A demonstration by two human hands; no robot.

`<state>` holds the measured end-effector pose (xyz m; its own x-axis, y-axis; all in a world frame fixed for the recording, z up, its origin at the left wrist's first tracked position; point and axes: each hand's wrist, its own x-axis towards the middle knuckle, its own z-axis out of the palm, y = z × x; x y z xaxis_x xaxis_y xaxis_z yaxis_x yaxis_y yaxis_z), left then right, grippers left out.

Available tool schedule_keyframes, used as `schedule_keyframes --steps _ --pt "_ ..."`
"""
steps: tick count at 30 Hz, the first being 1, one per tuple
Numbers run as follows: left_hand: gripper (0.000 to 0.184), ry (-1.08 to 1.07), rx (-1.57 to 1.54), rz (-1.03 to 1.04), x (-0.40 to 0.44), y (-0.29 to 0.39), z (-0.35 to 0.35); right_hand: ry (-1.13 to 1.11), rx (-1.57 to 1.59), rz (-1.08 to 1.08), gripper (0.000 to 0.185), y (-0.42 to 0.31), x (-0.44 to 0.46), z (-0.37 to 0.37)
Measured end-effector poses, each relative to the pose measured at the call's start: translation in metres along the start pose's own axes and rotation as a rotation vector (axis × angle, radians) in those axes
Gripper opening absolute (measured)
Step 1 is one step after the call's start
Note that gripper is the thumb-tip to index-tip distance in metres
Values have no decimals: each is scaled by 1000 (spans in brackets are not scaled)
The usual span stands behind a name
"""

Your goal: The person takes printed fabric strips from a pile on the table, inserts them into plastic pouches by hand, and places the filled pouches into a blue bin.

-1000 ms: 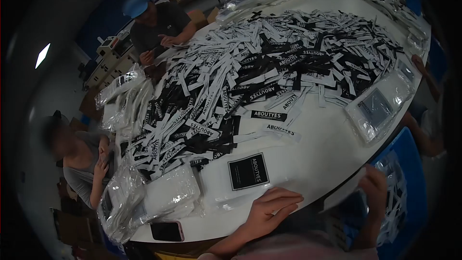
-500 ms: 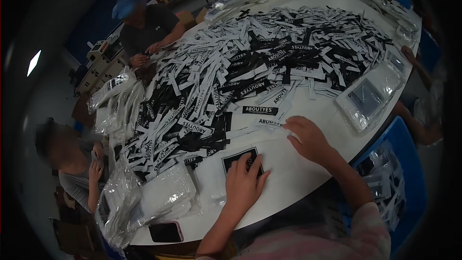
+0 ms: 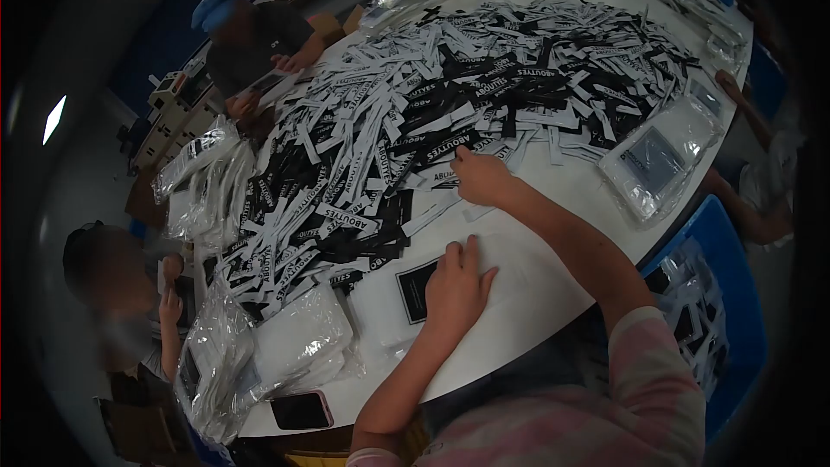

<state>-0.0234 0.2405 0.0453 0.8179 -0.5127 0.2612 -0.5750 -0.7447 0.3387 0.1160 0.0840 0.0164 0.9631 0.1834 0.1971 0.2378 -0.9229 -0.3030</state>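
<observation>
My left hand (image 3: 457, 288) rests with fingers spread on a stack of white bags, partly covering its top black printed label (image 3: 417, 291). Farther in, my right hand (image 3: 481, 178) reaches to the near edge of a large pile of black and white printed strips (image 3: 415, 112). Its fingers are bent together at a strip; what lies between the fingertips is too small to make out. White strips extend from beneath that hand toward the left.
Clear plastic packs lie at the left (image 3: 303, 342) and right (image 3: 661, 160) table edges. A phone (image 3: 302, 411) lies at the near left edge. A blue bin (image 3: 731, 294) of bags stands at right. Co-workers sit at upper left, lower left and right.
My right hand came from beside the table onto its top, then moved farther in to the strips. My left hand moved onto the bag stack. The view shifted slightly.
</observation>
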Motion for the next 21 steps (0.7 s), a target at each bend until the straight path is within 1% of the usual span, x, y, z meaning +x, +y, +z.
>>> schedule_keyframes --steps 1,2,3,4,6,7,9,11,12,13,15,16,17,18,19,20,21 --pt "46 11 28 9 1 -2 4 -63 -48 20 27 -3 -1 -9" --pt "46 52 29 55 -1 -5 4 -67 -59 37 27 0 0 -16" --pt "46 45 14 61 -3 -8 2 -63 -184 -62 28 1 -1 -21" --pt "44 5 -62 6 -6 -11 1 -62 -305 -166 29 0 -2 -25" --pt "38 -32 -163 -83 -6 -9 -3 -56 -293 -164 28 -2 -2 -27" --pt "38 -30 -154 -79 -6 -6 -2 -24 -248 -222 27 -4 -1 -22" --pt "38 85 -49 31 -2 -3 0 41 -188 -285 23 -11 10 -4" --pt "39 72 7 76 0 -3 3 22 -177 -327 19 -13 18 6" --pt "40 80 6 104 0 -3 2 110 -175 -363 20 -17 18 -3" --pt "40 83 -4 115 0 -3 3 116 -184 -360 20 -17 20 -12" --pt "42 34 -98 29 -4 -4 -1 136 105 -151 24 -21 17 -25" --pt "42 10 -127 -8 -4 -4 -4 141 65 -156 27 -15 19 -25" --pt "42 100 -88 78 -1 -4 -5 84 12 -176 28 -12 17 -28" --pt "42 75 -104 77 -3 -1 -1 36 -50 -195 30 -9 13 -30" --pt "46 40 -82 29 1 2 2 -55 -62 -182 31 -5 12 -20" --pt "50 15 -55 -16 5 4 3 -77 -94 -161 30 -3 13 -11" --pt "50 24 -56 -7 9 5 5 -95 -123 -149 29 -5 13 -5"
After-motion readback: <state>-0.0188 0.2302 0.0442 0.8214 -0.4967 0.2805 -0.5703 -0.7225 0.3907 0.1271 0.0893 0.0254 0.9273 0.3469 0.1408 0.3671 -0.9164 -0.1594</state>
